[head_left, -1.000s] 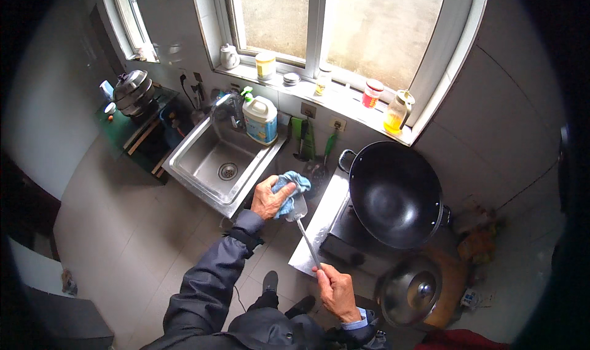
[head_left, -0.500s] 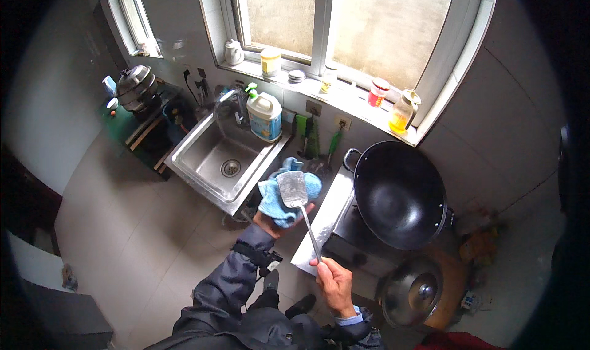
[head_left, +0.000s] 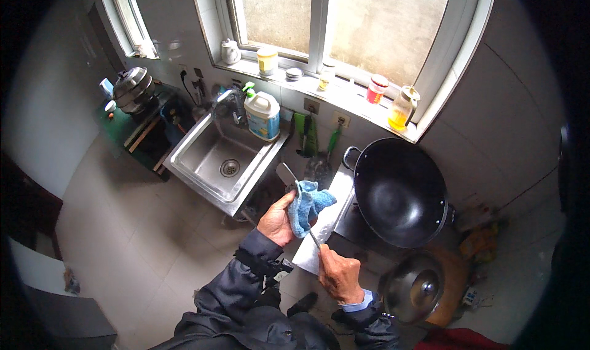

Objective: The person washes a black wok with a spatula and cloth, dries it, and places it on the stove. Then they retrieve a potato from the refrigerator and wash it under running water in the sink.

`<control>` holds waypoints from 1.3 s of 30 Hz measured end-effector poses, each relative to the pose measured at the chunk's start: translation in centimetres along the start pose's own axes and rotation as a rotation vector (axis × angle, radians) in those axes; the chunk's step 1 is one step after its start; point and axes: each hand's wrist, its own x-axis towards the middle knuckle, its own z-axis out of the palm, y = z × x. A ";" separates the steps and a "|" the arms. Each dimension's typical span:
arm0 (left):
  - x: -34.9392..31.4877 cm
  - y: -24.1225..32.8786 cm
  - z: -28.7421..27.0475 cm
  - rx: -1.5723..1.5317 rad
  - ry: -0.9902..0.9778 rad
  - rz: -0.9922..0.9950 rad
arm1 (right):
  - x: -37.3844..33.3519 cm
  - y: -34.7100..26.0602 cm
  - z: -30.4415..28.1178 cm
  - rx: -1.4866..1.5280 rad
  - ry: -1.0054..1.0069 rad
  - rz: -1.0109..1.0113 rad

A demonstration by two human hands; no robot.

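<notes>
My left hand [head_left: 278,221] is closed around a blue cloth [head_left: 305,210], which is folded over the neck of a metal spatula [head_left: 286,174]. The tip of the spatula's blade sticks out beyond the cloth, turned nearly edge-on. Lower down, my right hand [head_left: 340,275] grips the spatula's thin handle, part of which shows between the cloth and my fist. Most of the blade is hidden by the cloth and my left hand. Both hands are in front of the stove's pale metal edge [head_left: 313,251].
A black wok [head_left: 401,193] sits on the stove at right, with a domed lid [head_left: 412,291] nearer me. To the left are a steel sink [head_left: 203,181] and a white jug [head_left: 263,116] beside the tap [head_left: 224,97]. Several jars line the window sill [head_left: 356,98].
The cloth, earlier behind the flat blade, is now wrapped round the spatula's neck. The blade has turned edge-on, and my left hand has closed over the cloth.
</notes>
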 end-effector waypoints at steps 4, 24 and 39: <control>-0.1 -0.4 0.0 -0.077 0.036 0.005 | 0.2 -0.2 -0.5 0.022 -0.060 0.042; -1.3 -1.2 1.9 0.367 -0.044 0.316 | 1.7 -1.7 -0.2 1.114 -0.101 0.614; -2.8 -3.2 1.6 0.465 -0.067 0.090 | 1.5 1.2 0.2 1.134 -0.214 0.513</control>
